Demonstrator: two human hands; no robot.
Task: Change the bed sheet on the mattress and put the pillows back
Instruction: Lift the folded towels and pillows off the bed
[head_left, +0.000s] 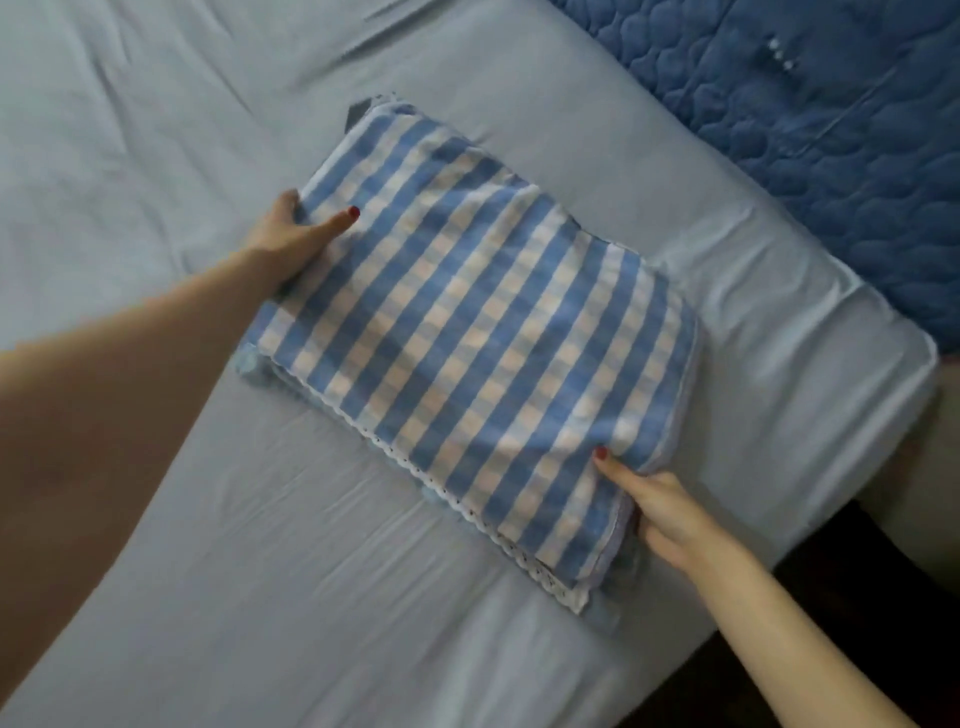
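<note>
Head view: gripping checked pillow (467, 332) on sheet (182, 519), left hand (291, 228) clamping nine o'clock edge, right hand (660, 514) pinching five o'clock corner.

Dim, soft, slightly blurred; wide-angle edge distortion.
</note>
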